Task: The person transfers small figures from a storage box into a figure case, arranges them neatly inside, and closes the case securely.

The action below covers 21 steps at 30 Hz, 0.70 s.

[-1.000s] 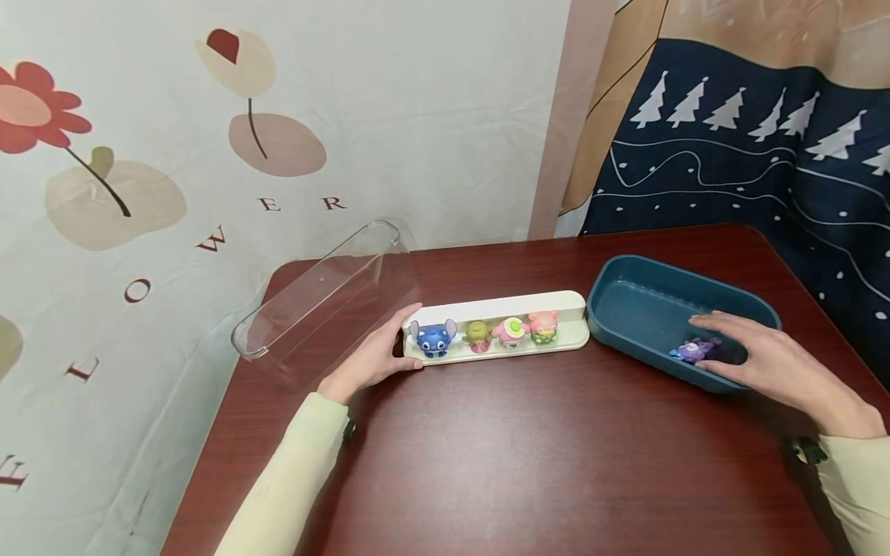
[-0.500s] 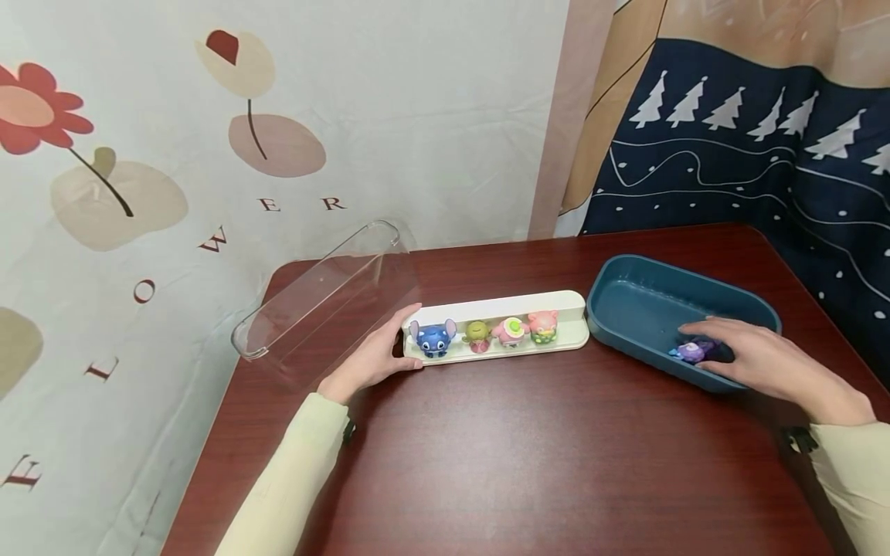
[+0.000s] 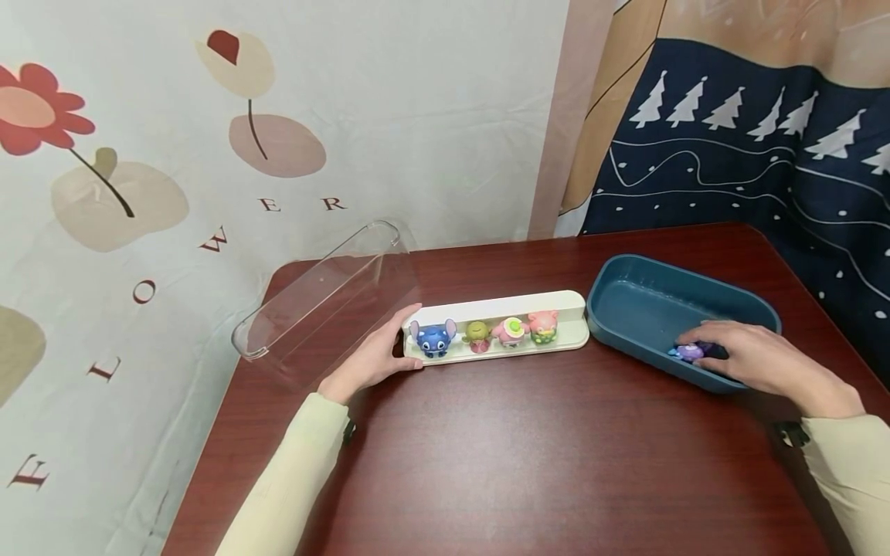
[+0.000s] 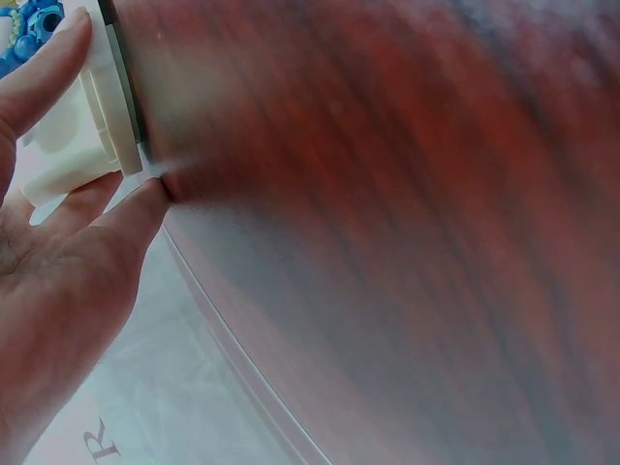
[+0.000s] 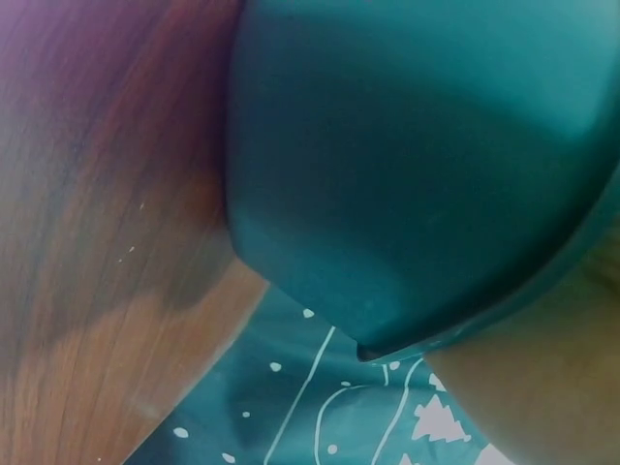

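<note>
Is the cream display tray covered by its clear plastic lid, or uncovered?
Uncovered. The clear plastic lid lies apart on the table's left corner, and the cream display tray has its four small figures exposed.

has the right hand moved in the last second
Yes. The right hand has drawn down and closed in over the purple toy, judged against the blue bin's rim; its fingers now curl at the toy.

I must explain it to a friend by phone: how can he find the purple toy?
Look at the blue tub on the right of the table. The purple toy lies inside, under the right hand. The other toys stand in the white tray; this one is alone.
</note>
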Tool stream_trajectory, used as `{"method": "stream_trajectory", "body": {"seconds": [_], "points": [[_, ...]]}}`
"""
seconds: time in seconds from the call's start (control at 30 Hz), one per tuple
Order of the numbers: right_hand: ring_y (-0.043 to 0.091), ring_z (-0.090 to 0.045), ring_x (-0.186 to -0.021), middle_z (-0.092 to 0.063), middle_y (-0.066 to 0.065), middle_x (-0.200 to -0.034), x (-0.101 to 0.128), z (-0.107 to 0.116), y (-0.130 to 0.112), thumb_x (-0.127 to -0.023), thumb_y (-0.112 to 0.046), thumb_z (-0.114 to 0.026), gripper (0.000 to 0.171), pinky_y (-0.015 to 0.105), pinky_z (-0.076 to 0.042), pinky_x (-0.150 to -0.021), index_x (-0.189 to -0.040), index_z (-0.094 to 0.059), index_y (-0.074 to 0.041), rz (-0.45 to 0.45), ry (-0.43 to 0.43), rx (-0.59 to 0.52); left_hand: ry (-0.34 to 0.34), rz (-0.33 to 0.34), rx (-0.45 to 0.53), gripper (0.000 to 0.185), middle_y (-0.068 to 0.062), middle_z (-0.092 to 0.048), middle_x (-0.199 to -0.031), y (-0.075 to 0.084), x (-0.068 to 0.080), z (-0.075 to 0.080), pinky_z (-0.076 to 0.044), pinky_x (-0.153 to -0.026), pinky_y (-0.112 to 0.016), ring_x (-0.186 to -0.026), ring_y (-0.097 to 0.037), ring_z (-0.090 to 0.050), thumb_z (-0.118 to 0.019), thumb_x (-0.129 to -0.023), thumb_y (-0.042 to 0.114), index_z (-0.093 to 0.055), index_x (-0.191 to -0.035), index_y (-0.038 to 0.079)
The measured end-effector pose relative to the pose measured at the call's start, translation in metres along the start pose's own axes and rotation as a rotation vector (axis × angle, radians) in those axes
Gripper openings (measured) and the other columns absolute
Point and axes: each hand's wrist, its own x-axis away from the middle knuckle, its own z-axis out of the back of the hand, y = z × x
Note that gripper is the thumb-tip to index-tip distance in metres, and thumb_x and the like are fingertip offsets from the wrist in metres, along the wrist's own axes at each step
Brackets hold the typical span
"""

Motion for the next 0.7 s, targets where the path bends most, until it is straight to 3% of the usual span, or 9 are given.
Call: {"method": "stream_trajectory", "body": {"seconds": [0.23, 0.5, 0.7], "points": [[0.047, -0.055, -0.125, -0.068, 0.018, -0.129, 0.0014, -0.0001, 0.0002, -0.094, -0.017, -0.077, 0.033, 0.074, -0.043, -0.098, -0.127, -0.073, -0.012, 0.004, 0.03, -0.018, 0.012, -0.024, -0.001, 0.101, -0.017, -0.039, -0.162, 0.0004, 0.0, 0.0, -0.033, -0.119, -0.054, -0.145, -0.035, -0.042, -0.09, -0.083, 0.018, -0.028, -0.163, 0.015], [0.054, -0.051, -0.126, -0.063, 0.029, -0.131, 0.0038, -0.003, 0.0037, -0.092, -0.015, -0.079, 0.033, 0.075, -0.043, -0.094, -0.124, -0.072, -0.009, 0.041, 0.139, -0.053, 0.014, -0.023, -0.006, 0.1, -0.017, -0.04, -0.161, -0.0004, -0.0002, -0.0005, -0.034, -0.119, -0.054, -0.144, -0.035, -0.042, -0.09, -0.083, 0.019, -0.029, -0.162, 0.015], [0.056, -0.046, -0.126, -0.054, 0.035, -0.139, 0.0073, -0.0019, 0.002, -0.094, -0.02, -0.077, 0.036, 0.079, -0.041, -0.093, -0.127, -0.069, -0.007, 0.003, 0.17, -0.086, 0.012, -0.026, -0.002, 0.1, -0.017, -0.041, -0.16, -0.0004, -0.0006, -0.0001, -0.034, -0.119, -0.054, -0.144, -0.035, -0.043, -0.09, -0.083, 0.018, -0.029, -0.162, 0.015]]}}
